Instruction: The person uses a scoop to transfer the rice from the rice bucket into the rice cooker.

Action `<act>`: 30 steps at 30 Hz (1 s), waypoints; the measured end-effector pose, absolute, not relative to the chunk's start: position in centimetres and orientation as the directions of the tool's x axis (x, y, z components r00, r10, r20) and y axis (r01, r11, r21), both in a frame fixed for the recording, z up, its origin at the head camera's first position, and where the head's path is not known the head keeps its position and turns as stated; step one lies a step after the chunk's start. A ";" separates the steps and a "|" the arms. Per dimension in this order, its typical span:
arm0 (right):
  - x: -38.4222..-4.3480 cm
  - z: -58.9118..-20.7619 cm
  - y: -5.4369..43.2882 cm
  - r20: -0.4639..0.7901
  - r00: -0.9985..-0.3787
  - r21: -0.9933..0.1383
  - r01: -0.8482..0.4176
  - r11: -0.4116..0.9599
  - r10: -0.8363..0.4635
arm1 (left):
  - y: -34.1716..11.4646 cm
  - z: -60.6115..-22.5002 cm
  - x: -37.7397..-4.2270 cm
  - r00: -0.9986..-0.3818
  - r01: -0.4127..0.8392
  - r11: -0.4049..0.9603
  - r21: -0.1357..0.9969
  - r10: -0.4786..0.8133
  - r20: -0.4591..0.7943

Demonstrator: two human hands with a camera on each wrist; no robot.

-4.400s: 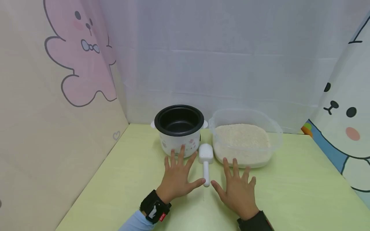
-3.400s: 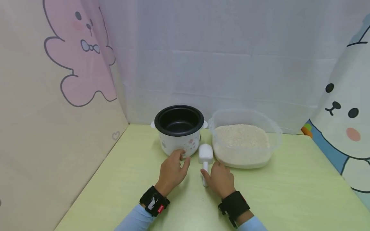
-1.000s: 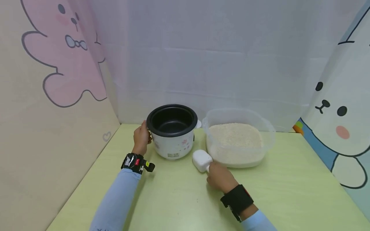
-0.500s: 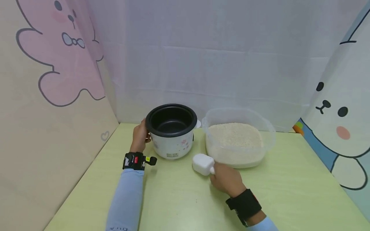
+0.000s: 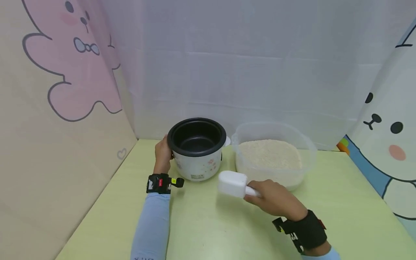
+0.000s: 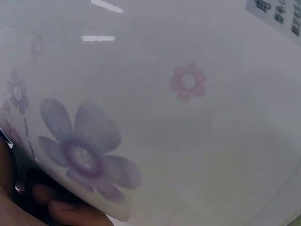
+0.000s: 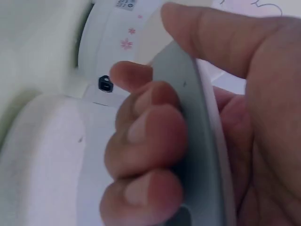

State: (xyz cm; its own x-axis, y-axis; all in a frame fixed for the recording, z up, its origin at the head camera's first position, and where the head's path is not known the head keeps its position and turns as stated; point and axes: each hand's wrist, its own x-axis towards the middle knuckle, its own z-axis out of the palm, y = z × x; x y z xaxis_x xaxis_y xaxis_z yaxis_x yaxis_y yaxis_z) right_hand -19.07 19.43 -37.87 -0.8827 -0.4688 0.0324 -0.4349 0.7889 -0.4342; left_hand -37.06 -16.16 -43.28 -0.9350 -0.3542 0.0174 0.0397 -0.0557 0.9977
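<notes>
A white rice cooker [image 5: 197,166] with a flower print stands at the back, lidless, its black inner pot [image 5: 196,137] bare inside. My left hand [image 5: 162,155] grips the cooker at its left side, partly hidden by the rim. In the left wrist view the curled fingers [image 6: 77,214] lie at the lower edge of the flowered wall [image 6: 155,136]. My right hand [image 5: 276,198] holds a white scoop [image 5: 232,184] by its handle above the table, bowl pointing left. In the right wrist view the fingers wrap round the handle [image 7: 200,127].
A clear plastic tub [image 5: 308,151] of rice [image 5: 271,155] stands right of the cooker, just behind the scoop and right hand. The pale yellow-green table [image 5: 208,227] meets a white curtain [image 5: 234,79] at the back. A printed panel [image 5: 97,162] borders the left side.
My right hand took the scoop from the table, turned it leftward and lifted it. My left hand went from open before the cooker to gripping its left side. The cooker shifted slightly.
</notes>
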 end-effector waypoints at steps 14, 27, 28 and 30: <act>-20.7 -34.2 21.4 0.296 -0.850 -0.502 -0.526 0.686 -0.436 | -15.5 -43.6 -36.9 -0.949 0.039 -0.069 0.997 -0.315 0.015; -27.5 -33.3 25.0 0.223 -0.940 -0.453 -0.333 0.827 -0.256 | -16.1 -43.3 -37.1 -0.948 0.043 -0.074 0.996 -0.318 0.017; -27.9 -33.5 25.3 0.209 -0.946 -0.447 -0.318 0.836 -0.248 | -16.2 -43.3 -37.0 -0.948 0.040 -0.073 0.997 -0.317 0.014; -28.8 -34.1 26.0 0.183 -0.955 -0.436 -0.292 0.851 -0.234 | -16.4 -43.3 -36.9 -0.947 0.035 -0.071 0.997 -0.321 0.010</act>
State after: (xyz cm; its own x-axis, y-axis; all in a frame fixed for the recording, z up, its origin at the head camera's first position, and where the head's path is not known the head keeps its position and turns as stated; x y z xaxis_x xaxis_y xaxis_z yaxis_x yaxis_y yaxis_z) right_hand -28.84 25.95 -34.12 -0.9549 -0.2337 0.1834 -0.2921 0.8512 -0.4360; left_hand -36.90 -16.36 -43.28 -0.9469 -0.3212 0.0103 0.0351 -0.0715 0.9968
